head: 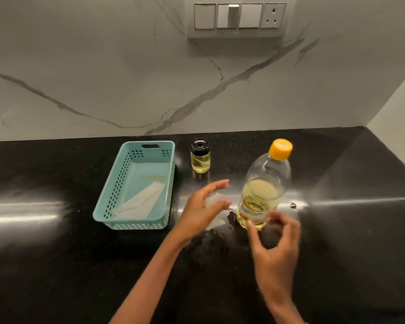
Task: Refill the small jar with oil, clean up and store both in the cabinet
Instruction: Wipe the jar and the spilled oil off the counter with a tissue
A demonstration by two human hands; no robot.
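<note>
From the head view, a black stone counter (56,265) ran beneath a grey marble-veined wall (103,66) that carried a switch panel (237,18). The small jar (200,155) stood upright near the back of the counter, its black lid on and pale yellow oil filling much of the glass; it sat just right of a teal plastic basket (108,206) and apart from it. In the basket lay folded white tissues (140,203), resting against its near right corner. The oil bottle (264,185) stood upright to the right of the jar and nearer the camera, its orange cap (281,149) screwed on and oil filling roughly its lower half. The left hand (202,210) hovered low over the counter just left of the bottle, fingers loosely curved around a crumpled piece of white tissue (215,201) — thumb and fingertips appeared to pinch it, though blur softened the contact. A small dark spill (230,216) glistened on the counter between that hand and the bottle's base, and another speck (293,205) lay to the bottle's right. The right hand (275,249) was in front of the bottle, fingers spread and half curled with nothing in them — the fingertips were close to the bottle's lower wall, and whether they touched it could not be told.
</note>
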